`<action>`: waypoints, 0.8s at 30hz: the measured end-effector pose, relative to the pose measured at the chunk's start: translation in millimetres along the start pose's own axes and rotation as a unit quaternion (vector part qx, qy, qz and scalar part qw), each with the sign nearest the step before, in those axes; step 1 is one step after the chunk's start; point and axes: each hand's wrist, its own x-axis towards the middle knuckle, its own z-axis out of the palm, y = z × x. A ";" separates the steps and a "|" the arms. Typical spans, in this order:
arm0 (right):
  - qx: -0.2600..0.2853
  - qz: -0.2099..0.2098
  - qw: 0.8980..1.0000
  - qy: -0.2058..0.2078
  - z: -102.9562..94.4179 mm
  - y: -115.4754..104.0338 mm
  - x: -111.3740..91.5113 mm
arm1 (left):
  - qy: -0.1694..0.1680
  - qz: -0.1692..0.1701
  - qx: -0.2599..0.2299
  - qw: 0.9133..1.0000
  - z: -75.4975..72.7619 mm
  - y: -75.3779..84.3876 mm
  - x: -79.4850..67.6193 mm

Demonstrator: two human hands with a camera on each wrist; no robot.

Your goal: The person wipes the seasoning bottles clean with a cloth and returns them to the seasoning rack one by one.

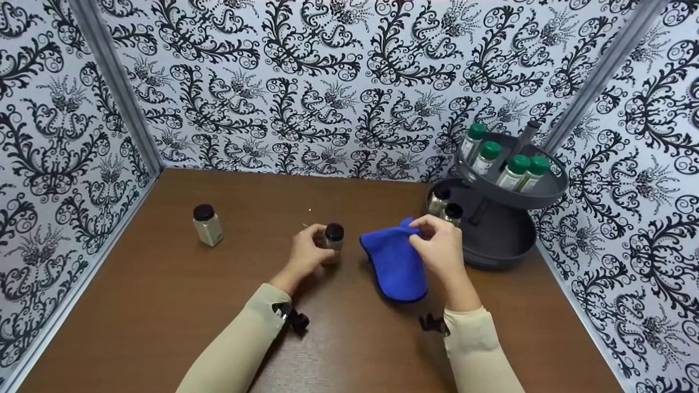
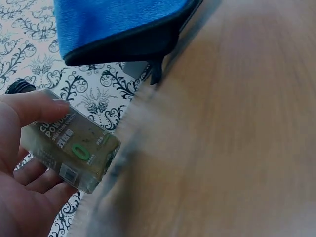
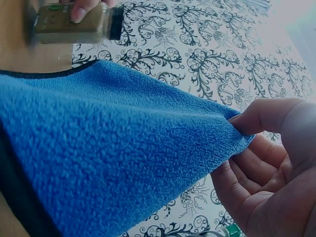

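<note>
My left hand (image 1: 310, 254) holds a clear spice jar (image 2: 74, 143) with a black lid, the thumb on one side and fingers on the other. Brown-green powder fills it, and part of the label reads "POWDER". Whether its base touches the table cannot be told. To its right, my right hand (image 1: 441, 248) pinches a blue cloth (image 1: 396, 265) with dark edging between thumb and forefinger. The cloth hangs down from that pinch, apart from the jar; its fuzzy surface fills much of the right wrist view.
Another black-lidded jar (image 1: 208, 225) stands at the left of the brown table (image 1: 164, 305). At the back right is a two-tier dark rack (image 1: 505, 240). Several green-capped bottles (image 1: 486, 157) stand on its upper tier, and black-lidded jars (image 1: 438, 201) on the lower. Patterned walls (image 1: 306, 82) enclose the table.
</note>
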 end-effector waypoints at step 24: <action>0.006 0.003 1.000 -0.002 -0.4 2.5 2.9 | -0.160 0.049 -0.073 0.983 -12.6 -18.6 19.5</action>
